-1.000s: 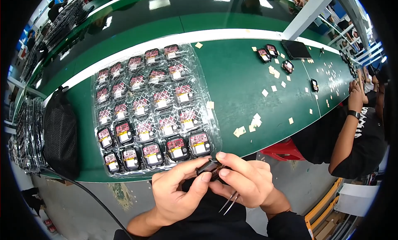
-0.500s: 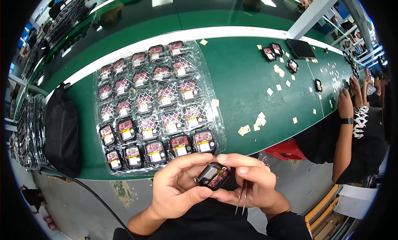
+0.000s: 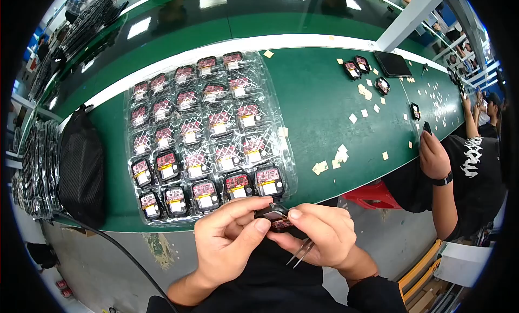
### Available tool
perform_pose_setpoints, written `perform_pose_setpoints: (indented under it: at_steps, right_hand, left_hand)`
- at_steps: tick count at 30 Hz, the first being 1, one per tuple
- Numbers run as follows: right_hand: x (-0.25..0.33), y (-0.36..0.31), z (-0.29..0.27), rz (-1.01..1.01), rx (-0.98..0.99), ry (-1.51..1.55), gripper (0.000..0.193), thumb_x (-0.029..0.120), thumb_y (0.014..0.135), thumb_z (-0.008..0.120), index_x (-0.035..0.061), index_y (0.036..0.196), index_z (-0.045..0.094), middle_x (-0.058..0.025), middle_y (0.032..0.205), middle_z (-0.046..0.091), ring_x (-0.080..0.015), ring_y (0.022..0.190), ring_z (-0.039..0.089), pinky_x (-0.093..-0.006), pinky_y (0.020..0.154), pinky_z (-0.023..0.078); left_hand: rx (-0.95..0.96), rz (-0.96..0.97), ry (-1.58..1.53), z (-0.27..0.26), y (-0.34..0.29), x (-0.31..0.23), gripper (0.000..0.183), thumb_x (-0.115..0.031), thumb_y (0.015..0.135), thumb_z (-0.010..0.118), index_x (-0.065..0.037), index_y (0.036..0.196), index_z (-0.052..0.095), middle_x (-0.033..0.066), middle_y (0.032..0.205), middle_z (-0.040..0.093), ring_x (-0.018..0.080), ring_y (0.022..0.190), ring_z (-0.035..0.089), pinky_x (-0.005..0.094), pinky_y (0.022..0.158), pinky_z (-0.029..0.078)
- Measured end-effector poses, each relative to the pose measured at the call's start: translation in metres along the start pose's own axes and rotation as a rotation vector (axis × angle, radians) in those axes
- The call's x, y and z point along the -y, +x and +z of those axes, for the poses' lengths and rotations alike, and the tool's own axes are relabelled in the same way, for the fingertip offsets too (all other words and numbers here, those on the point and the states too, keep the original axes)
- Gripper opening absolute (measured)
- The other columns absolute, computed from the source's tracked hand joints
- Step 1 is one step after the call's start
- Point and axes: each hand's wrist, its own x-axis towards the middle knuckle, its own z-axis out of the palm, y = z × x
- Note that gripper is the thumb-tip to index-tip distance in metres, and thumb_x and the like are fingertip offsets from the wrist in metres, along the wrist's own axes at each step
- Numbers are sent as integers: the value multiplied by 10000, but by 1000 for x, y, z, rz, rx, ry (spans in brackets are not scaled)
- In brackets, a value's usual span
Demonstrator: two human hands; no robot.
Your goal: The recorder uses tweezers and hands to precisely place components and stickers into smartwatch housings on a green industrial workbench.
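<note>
Between my two hands, just off the table's near edge, is a small black smartwatch case (image 3: 279,223) with a reddish circuit board showing in it. My left hand (image 3: 230,241) grips its left side between thumb and fingers. My right hand (image 3: 319,234) pinches the right side, and a pair of metal tweezers (image 3: 300,253) sticks out below its fingers, pointing down. Just beyond lies a clear plastic tray (image 3: 289,175) with rows of similar open cases; one near-row case (image 3: 268,182) is closest to my fingers. My fingertips hide part of the held case.
The green table (image 3: 319,107) carries scattered yellowish paper squares (image 3: 341,153), a few loose cases (image 3: 383,86) and a dark flat panel (image 3: 392,64). A black mesh bag (image 3: 81,167) and stacked trays (image 3: 35,172) stand left. On the right a co-worker's hand (image 3: 434,159) holds a small dark part.
The watch case has tilted in my hands, showing more of its edge. The tweezers have swung to a more slanted angle. The co-worker's hand has come down nearer the table edge.
</note>
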Motion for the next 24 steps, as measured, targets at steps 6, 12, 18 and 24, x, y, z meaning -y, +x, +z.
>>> perform_pose_setpoints:
  at_steps: [6, 12, 18, 24]
  right_hand:
    - [3, -7, 1, -53, 85, -121, 557, 165, 768, 917, 18, 1222, 629, -110, 974, 697, -222, 704, 722, -299, 584, 583]
    - [4, -7, 2, -88, 82, -166, 530, 152, 772, 910, 1, 1202, 640, -120, 1004, 694, -219, 707, 723, -297, 579, 582]
    - [5, 5, -4, 52, 30, 16, 444, 168, 786, 889, -26, 1140, 705, -113, 900, 724, -190, 693, 721, -278, 574, 584]
    - [-4, 5, -8, 167, 193, 278, 719, 346, 695, 938, -40, 1235, 661, -131, 934, 698, -203, 692, 688, -298, 606, 582]
  left_hand:
    - [-104, -29, 58, 5, -2, -3, 275, 45, 975, 640, 111, 1242, 647, 183, 1099, 744, 144, 926, 712, 242, 805, 568]
    - [-122, -17, 96, 7, 0, -4, 276, 51, 966, 643, 98, 1236, 667, 162, 1069, 759, 138, 917, 717, 250, 789, 579]
    - [0, -6, -38, -2, -1, -4, 435, -1, 933, 730, 113, 1331, 597, 193, 1240, 672, 162, 1039, 680, 264, 853, 559]
    - [125, -91, -148, -13, -2, 6, 674, -99, 845, 848, 133, 1387, 521, 171, 1342, 537, 240, 1224, 586, 355, 1023, 499]
